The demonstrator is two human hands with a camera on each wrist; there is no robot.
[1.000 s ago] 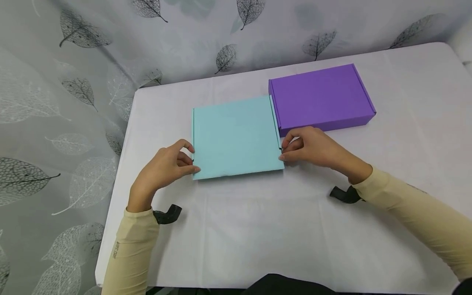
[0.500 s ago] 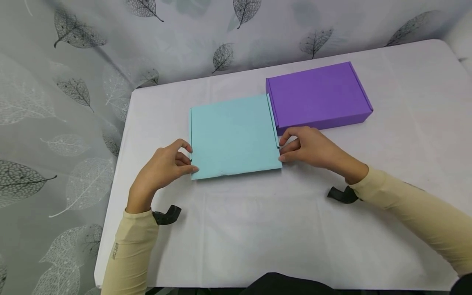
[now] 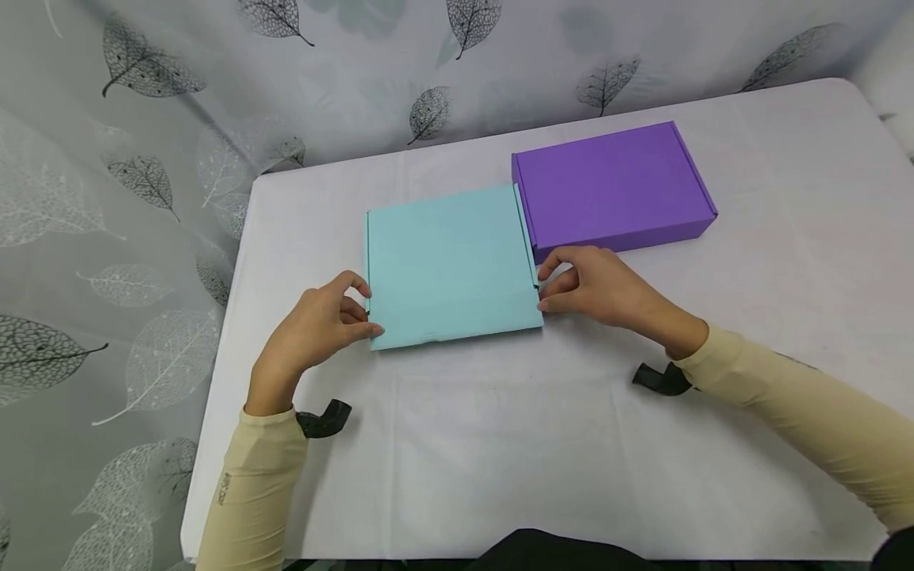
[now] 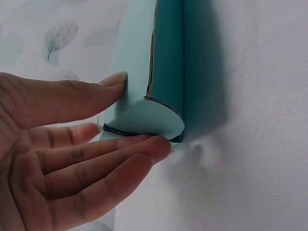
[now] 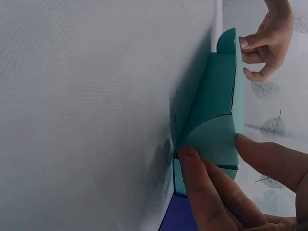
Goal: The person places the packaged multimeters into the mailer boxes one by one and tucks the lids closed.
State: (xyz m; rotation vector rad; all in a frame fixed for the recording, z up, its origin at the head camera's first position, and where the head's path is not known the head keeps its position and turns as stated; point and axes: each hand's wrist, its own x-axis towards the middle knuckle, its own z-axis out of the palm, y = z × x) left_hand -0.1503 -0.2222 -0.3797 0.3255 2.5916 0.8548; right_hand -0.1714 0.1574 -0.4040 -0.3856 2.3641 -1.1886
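Note:
A light teal cardboard mailer box (image 3: 453,266) lies on the white-covered table, its lid down over the top. My left hand (image 3: 314,327) holds the lid's near left corner, thumb on top and fingers at the side. At the near right corner, my right hand (image 3: 607,289) grips the lid the same way. The left wrist view shows a rounded side tab (image 4: 161,115) folded down from the lid, fingertips against its lower part. A matching tab (image 5: 214,139) appears between thumb and fingers in the right wrist view. Under the lid's near edge, the darker teal inner side shows.
A closed purple box (image 3: 610,186) stands just right of the teal one, touching or nearly touching its right side. The white tablecloth (image 3: 500,452) stretches toward the person. Behind and to the left hangs a grey leaf-patterned curtain (image 3: 357,87).
The whole head view has drifted slightly. Both hands stay at the teal box's near corners, and the boxes keep their places.

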